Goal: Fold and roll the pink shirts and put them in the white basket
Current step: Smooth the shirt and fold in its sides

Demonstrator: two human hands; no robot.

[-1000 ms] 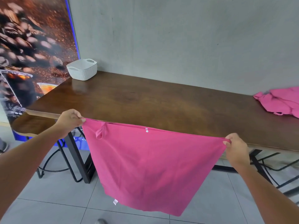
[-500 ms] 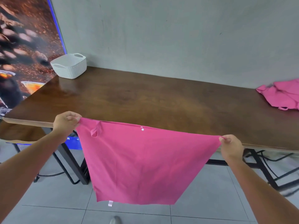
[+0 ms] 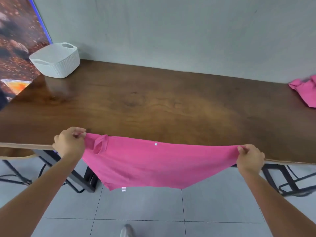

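Since a second ago the pink shirt (image 3: pixel 150 165) has been carried forward and up, so its top edge now lies over the near rim of the bench (image 3: pixel 153 106) rather than hanging in front of it, and less of the cloth dangles toward the floor. Both hands have come closer to the wood with it.

That shirt is stretched wide between the two hands, its upper edge nearly level and slightly sagging in the middle, where a small white button (image 3: pixel 155 144) shows. A sleeve opening (image 3: pixel 100 145) puckers near its left end, and a white tag (image 3: pixel 123 189) hangs at the bottom hem, which tapers to a point above the grey tiled floor (image 3: pixel 140 207).

The left hand (image 3: pixel 69 142) pinches the shirt's left corner, its fingers (image 3: pixel 79 134) curled tight on the cloth, just over the bench edge. The right hand (image 3: pixel 250 158) pinches the right corner the same way, at the bench edge.

A second pink shirt (image 3: pixel 305 90) lies crumpled at the far right of the bench, cut off by the frame edge and well apart from the held one. The white basket (image 3: pixel 57 62) stands at the far left corner, against the grey wall (image 3: pixel 171 31) and beside a wall picture (image 3: pixel 18 40). Black metal bench legs (image 3: pixel 89 178) show beneath, and the tip of a shoe (image 3: pixel 126 230) appears at the bottom.
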